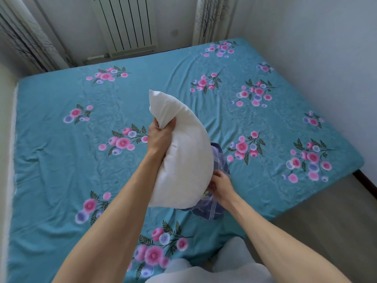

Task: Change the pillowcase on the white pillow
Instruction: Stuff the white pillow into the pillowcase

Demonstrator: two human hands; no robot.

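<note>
A bare white pillow (181, 152) hangs bent in the air above the middle of the bed. My left hand (160, 135) grips its left edge near the top, fingers bunched into the fabric. Under and behind the pillow lies a blue pillowcase (212, 207) with white plaid lines, mostly hidden by the pillow. My right hand (219, 185) sits at the pillow's lower right edge with fingers curled on the pillowcase fabric; the fingertips are partly hidden.
The bed (61, 160) wears a teal sheet with pink and purple flowers. A white radiator (126, 25) and curtains (26, 37) stand at the far wall. A wall runs along the right, grey floor (326, 221) at lower right. My knees in light trousers (214, 270) are at the bottom.
</note>
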